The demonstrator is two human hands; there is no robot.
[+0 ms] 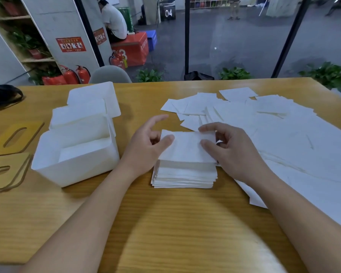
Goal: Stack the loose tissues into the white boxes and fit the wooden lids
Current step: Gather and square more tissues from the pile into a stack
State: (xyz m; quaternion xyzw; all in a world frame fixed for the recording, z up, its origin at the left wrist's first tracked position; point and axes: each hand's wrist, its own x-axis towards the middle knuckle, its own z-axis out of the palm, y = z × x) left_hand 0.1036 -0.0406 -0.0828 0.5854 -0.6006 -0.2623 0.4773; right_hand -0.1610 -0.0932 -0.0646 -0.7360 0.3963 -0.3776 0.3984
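Right now, from the head camera, the person is laying one tissue point(187, 146) onto the squared stack point(185, 175) that sits on the wooden table point(165, 223) just in front of them. The left hand point(146, 146) has its thumb on the sheet's left edge, with the other fingers spread loosely and lifted behind it. The right hand point(230, 148) pinches the sheet's right edge between thumb and forefinger, the remaining fingers curled. Neither hand grips hard; the sheet looks barely tensioned between them.

To do this step well, I would say, the sheet should be lowered flat with its corners matched to the stack below, then pressed lightly so the pile stays square enough to drop into a box as one block. The stack's near edge already shows a few sheets jutting out, so a tap on each side before lifting seems wise.

The loose tissues point(264, 119) lie scattered over the right half of the table, overlapping, close beside the right hand. To the left, just beside the stack, stands the nearest white box point(75, 166), open, with what looks like a low layer of tissues inside. A second white box point(81, 117) touches it behind, and a third point(95, 95) stands behind that. The wooden lids point(8, 170) lie at the table's left edge, off the boxes.
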